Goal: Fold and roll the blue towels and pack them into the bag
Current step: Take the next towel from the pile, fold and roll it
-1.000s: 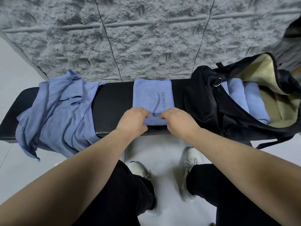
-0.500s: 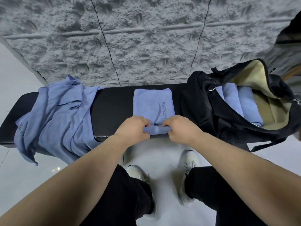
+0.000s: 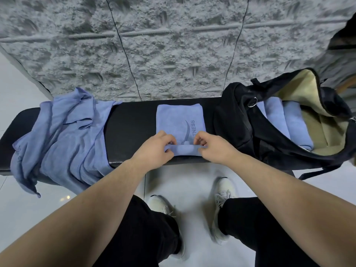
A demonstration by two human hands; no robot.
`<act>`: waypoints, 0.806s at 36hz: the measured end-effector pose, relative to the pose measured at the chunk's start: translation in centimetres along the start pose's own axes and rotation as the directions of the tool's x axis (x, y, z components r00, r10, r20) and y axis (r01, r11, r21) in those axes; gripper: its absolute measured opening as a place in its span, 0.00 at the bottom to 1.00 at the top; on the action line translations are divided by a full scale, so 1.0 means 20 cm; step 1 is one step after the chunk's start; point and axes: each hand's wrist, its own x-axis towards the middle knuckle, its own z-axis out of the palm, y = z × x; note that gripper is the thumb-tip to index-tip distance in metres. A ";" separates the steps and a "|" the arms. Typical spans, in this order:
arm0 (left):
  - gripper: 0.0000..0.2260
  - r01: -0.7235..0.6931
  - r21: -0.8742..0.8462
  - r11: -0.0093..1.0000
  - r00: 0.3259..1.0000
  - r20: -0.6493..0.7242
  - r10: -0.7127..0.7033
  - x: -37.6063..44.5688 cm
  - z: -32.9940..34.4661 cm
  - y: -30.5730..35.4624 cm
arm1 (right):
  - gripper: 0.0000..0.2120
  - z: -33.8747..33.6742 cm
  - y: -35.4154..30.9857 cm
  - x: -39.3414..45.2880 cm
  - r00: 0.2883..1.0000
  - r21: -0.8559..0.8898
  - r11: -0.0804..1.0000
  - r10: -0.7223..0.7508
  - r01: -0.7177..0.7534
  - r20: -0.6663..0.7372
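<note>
A folded blue towel lies in the middle of the black bench, reaching from the back edge to the front edge, its near end turned up into a short roll. The left hand and right hand each pinch that roll, fingers curled over the top and thumbs under the front. A loose heap of blue towels drapes over the bench's left end. At the right end sits an open black bag with rolled towels inside against its tan lining.
</note>
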 end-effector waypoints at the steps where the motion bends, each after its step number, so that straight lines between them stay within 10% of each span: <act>1: 0.09 0.003 -0.015 1.000 1.000 -0.002 -0.003 0.00 0.00 0.00 | 0.10 0.00 0.00 0.00 1.000 0.009 1.000 0.006 -0.006 -0.005; 10: 0.11 -0.023 0.046 0.999 0.997 -0.066 0.026 0.01 0.02 -0.03 | 0.08 0.04 0.06 0.04 0.977 -0.209 0.974 -0.126 0.089 -0.173; 29: 0.12 0.056 0.193 0.980 0.978 -0.206 -0.015 0.01 -0.01 0.01 | 0.16 0.06 0.02 0.00 0.913 -0.522 0.792 -0.404 0.317 -0.058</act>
